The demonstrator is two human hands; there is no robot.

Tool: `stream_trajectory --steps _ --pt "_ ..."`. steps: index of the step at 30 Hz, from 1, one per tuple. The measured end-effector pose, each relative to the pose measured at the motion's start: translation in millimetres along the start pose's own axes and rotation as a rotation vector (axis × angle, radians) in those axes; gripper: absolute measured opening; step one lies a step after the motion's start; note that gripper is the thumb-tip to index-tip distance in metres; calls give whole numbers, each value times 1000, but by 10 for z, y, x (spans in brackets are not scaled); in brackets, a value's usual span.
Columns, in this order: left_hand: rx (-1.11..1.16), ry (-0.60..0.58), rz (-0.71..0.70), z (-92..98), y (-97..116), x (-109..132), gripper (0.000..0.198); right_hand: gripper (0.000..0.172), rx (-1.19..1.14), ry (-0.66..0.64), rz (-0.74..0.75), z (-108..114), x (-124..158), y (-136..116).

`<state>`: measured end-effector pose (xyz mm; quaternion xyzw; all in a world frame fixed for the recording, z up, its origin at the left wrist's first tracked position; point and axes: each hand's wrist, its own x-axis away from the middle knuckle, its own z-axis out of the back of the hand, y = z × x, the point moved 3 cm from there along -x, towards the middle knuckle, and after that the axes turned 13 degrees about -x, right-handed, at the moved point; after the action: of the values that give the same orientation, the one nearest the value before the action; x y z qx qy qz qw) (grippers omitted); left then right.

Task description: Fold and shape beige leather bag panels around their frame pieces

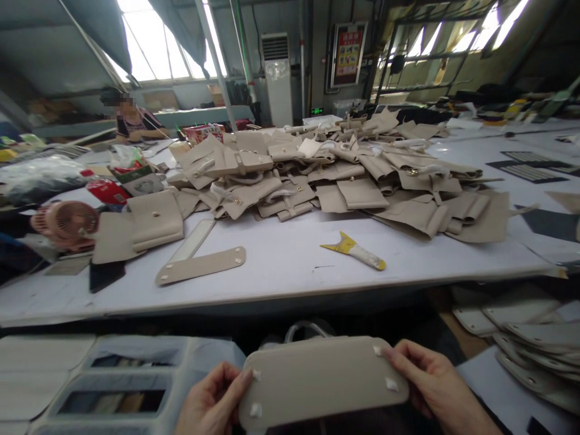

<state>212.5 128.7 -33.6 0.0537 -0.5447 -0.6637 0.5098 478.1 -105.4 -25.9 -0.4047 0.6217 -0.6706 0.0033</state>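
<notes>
Between my hands is a beige leather panel (pixel 321 380) with rounded ends and small white tabs near its corners. My left hand (pixel 215 399) is closed on its left end, the thumb beside a white tab. At the other end, my right hand (pixel 437 386) pinches the edge with the thumb by the upper right tab. The panel is held in front of the table edge, tilted toward me. A similar beige strip (pixel 203 266) with white tabs lies on the white table (pixel 276 260). To its right lies a yellow-ended, white-wrapped tool (pixel 356 251) with a forked tip.
A large heap of beige leather bag pieces (pixel 290 175) spreads across the table. At left are a pink fan (pixel 66 223) and a red-labelled bottle (pixel 106 190). Stacked panels (pixel 539 344) sit low at right, a plastic crate (pixel 181 356) low at left. Another person (pixel 133 121) sits far left.
</notes>
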Motion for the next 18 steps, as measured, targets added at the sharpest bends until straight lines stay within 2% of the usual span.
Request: stream_trajectory --steps 3,6,13,18 --pt "-16 -52 31 34 -59 -134 64 67 -3 20 -27 -71 -25 -64" --pt "-1 -47 16 57 -41 -192 62 70 -23 40 -68 -106 -21 -32" --pt "95 9 54 -14 -60 -167 64 64 -20 86 -96 7 -90 207" --pt "134 1 72 -37 -90 -144 65 64 -26 85 -132 60 -137 272"
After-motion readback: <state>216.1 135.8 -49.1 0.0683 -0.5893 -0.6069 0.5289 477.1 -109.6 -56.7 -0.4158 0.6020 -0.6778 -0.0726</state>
